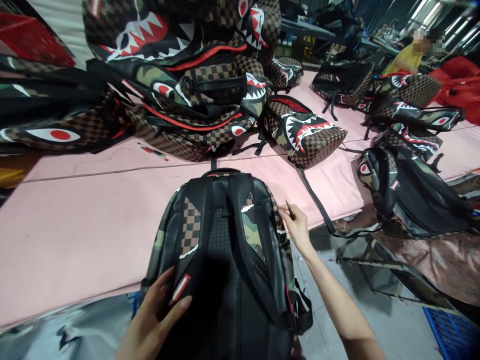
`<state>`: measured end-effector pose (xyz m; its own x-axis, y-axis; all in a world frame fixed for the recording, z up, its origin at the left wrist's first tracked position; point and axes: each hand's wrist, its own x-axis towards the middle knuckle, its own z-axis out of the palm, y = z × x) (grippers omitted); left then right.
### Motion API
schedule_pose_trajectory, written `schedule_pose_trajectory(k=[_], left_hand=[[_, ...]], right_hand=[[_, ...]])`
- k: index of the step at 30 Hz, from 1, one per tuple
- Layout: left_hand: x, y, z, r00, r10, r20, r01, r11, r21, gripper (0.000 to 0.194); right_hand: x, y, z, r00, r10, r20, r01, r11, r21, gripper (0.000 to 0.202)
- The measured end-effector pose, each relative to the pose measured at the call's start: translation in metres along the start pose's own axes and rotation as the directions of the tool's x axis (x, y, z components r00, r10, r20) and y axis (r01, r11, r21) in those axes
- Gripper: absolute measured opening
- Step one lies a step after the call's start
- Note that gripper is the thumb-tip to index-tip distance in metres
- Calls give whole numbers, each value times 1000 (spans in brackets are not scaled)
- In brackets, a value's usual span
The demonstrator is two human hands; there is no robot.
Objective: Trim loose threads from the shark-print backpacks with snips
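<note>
A backpack (220, 240) stands at the table's near edge with its strap side facing me. It is black, with brown checkered and camouflage patches on the straps. My left hand (159, 312) grips its left shoulder strap, thumb and fingers on either side of a small red-and-white label (181, 288). At the bag's upper right edge is my right hand (296, 225), its fingers closed around a thin dark pointed tool (290, 210) whose exact kind I cannot make out. The fingertips of that hand touch or nearly touch the checkered side panel.
Several shark-mouth backpacks (195, 90) are piled on the pink-covered table (82, 210). One backpack (307, 132) lies to the right of the pile, another (412, 190) at the right edge. Red-tipped pens or tools (153, 151) lie near the pile. A person (405, 60) in yellow is behind.
</note>
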<state>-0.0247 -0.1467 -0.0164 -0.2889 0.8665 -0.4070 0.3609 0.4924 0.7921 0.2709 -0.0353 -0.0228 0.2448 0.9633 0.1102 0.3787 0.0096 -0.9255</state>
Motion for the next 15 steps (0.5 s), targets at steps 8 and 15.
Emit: schedule_pose_trajectory(k=[8, 15], left_hand=[[-10, -14, -5, 994, 112, -3, -109, 964, 241, 69], [-76, -58, 0, 809, 566, 156, -536, 602, 592, 78]], right_hand=[[45, 37, 40, 994, 94, -59, -93, 995, 21, 37], [-5, 73, 12, 974, 220, -57, -216, 974, 60, 48]])
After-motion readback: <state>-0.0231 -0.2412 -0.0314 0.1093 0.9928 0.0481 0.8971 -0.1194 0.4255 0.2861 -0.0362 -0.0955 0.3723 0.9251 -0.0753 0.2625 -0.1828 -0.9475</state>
